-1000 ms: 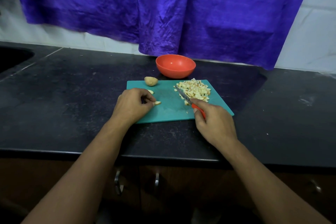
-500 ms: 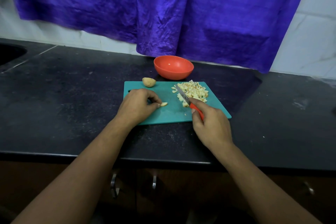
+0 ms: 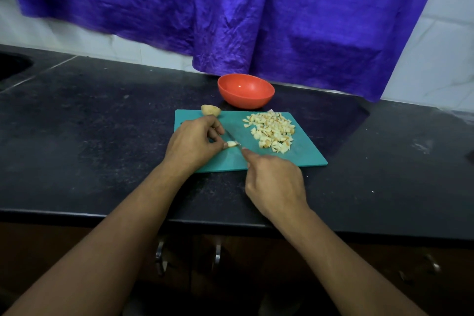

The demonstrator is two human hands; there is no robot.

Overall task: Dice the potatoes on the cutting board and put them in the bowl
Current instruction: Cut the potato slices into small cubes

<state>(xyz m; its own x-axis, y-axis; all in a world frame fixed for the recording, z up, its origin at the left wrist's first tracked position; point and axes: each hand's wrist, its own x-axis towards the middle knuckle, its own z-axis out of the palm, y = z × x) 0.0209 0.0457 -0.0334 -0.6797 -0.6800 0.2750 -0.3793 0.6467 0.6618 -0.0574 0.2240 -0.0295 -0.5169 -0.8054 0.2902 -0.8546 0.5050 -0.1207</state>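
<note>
We are pinching a small potato piece (image 3: 231, 144) in the left grip (image 3: 191, 143), thumb and fingertips curling round it and pressing it down on the teal cutting board (image 3: 302, 154); the right grip (image 3: 275, 185) is clamping round the knife (image 3: 229, 134), its handle hiding inside the curled fingers and the forefinger stretching forward toward the blade; the blade is slanting up and to the left out of that grip, lying against the far side of the potato piece, with its tip reaching in beside the left fingers; whether the edge is already biting into the piece we cannot tell.

To the right of the blade, the diced potatoes (image 3: 272, 132) are lying in a loose heap on the board, apart from both grips; at the board's far left corner a potato chunk (image 3: 210, 110) with its skin on is sitting at the edge; just behind the board the red bowl (image 3: 243, 100) is standing upright on the black table (image 3: 102, 123), near the heap but not touching it.

Behind the table a purple cloth (image 3: 256, 20) is hanging over a white tiled wall (image 3: 436, 46); below the table's front edge two metal cabinet handles (image 3: 217, 254) are showing.
</note>
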